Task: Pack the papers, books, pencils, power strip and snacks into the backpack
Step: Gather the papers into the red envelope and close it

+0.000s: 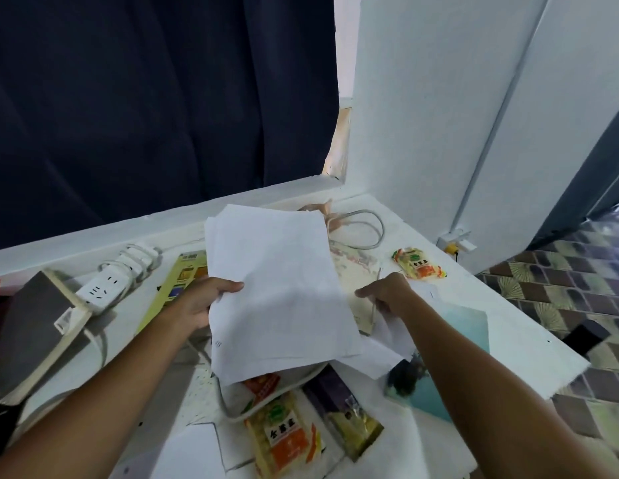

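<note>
snack packets (283,440) nearest on tabletop (529,344); left hand (200,302) fingers clamped on lifted paper stack (277,288), right hand (387,293) fingers pinching loose sheet (422,292); advise squaring edges before bagging; backpack unseen.

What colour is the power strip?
White, power strip by the thick book; head view.

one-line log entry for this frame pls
phase: gathering papers | left hand: holds paper stack | right hand: picking up sheet | backpack: not in view
</note>
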